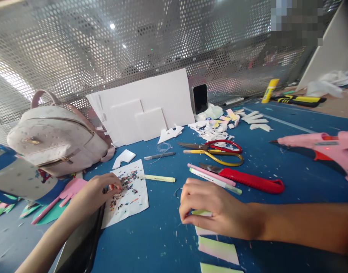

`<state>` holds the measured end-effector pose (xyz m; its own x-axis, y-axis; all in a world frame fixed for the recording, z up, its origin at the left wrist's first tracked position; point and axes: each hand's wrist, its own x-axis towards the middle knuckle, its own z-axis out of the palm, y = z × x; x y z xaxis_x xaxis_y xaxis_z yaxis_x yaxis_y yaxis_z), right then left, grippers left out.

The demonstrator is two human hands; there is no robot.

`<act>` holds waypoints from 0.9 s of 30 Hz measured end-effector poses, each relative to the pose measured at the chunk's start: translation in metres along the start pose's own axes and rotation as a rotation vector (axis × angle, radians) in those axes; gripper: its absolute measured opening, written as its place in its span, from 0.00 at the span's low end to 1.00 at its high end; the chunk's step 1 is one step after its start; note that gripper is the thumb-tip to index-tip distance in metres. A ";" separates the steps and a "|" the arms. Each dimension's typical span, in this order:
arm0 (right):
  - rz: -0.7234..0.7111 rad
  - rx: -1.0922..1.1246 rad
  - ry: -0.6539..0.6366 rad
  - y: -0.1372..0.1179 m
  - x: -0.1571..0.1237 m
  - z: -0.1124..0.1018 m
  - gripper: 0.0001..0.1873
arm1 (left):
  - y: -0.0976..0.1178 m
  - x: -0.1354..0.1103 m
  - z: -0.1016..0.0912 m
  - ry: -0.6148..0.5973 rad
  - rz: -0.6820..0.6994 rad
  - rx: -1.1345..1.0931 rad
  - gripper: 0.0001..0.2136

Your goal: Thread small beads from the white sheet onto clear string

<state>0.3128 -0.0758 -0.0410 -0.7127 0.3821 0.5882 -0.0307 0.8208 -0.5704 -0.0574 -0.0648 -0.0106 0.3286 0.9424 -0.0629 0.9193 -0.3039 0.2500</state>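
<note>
Beads (130, 184), tiny and scattered on white paper (141, 210), seem best taken 1 at a time with a light pinch that leaves the rest unstirred. They lie right at the fingertips of the left hand (101, 185) and spread beyond; those fingers are bunched, but whether they grasp any cannot be told. The right hand (209, 204) curls over coloured strips (218, 249), its grip hidden too. Farther out lie scissors (205, 147).

The light is soft and even, with bright glare on the mesh (157, 49) at left. The edges are blurry, and the upper right is pixelated.
</note>
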 end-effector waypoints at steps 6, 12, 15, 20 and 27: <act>0.004 0.002 -0.004 0.000 0.000 0.000 0.07 | 0.015 -0.002 -0.002 -0.005 0.004 0.099 0.13; 0.002 -0.004 -0.010 0.001 0.000 0.000 0.06 | 0.022 -0.004 -0.003 0.043 0.017 0.039 0.12; -0.002 0.001 -0.007 0.001 0.000 0.000 0.06 | 0.017 -0.004 -0.004 0.087 0.005 -0.007 0.08; -0.004 0.004 -0.012 0.001 0.000 0.000 0.04 | 0.015 -0.005 -0.004 0.087 -0.054 -0.015 0.07; 0.010 0.008 -0.013 0.000 0.000 0.000 0.04 | 0.012 -0.004 -0.004 0.031 -0.006 0.035 0.11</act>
<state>0.3127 -0.0756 -0.0406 -0.7219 0.3847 0.5751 -0.0292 0.8135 -0.5808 -0.0488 -0.0720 -0.0030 0.3170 0.9478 -0.0347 0.9283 -0.3026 0.2161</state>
